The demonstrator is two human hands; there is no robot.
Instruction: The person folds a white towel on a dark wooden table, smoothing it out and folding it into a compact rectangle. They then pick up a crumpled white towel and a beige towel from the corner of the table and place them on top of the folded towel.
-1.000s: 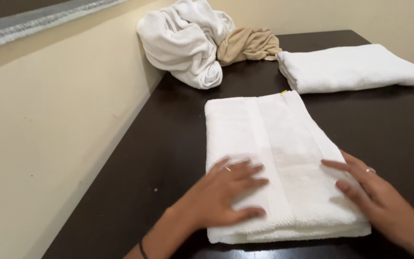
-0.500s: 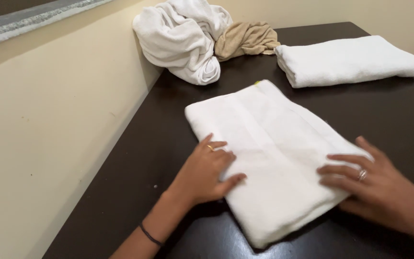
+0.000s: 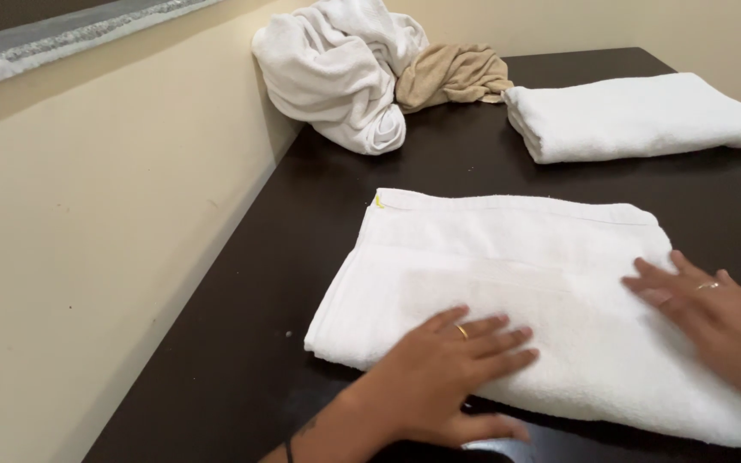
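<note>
A folded white towel (image 3: 516, 283) lies flat on the dark table (image 3: 302, 249), its long side running left to right. My left hand (image 3: 443, 373) rests palm down on the towel's near edge, fingers spread, a ring on one finger. At the right, my right hand (image 3: 713, 321) lies flat on the towel's right part, also with a ring. Neither hand grips anything.
A neatly folded white towel (image 3: 636, 116) lies at the back right. A crumpled white towel (image 3: 336, 73) and a crumpled beige cloth (image 3: 456, 77) are heaped in the back corner against the cream wall (image 3: 105, 231), which borders the table's left edge.
The towel has been turned from lengthwise to crosswise on the table. Both hands stayed flat on it, the left now at its near edge, the right at its right part.
</note>
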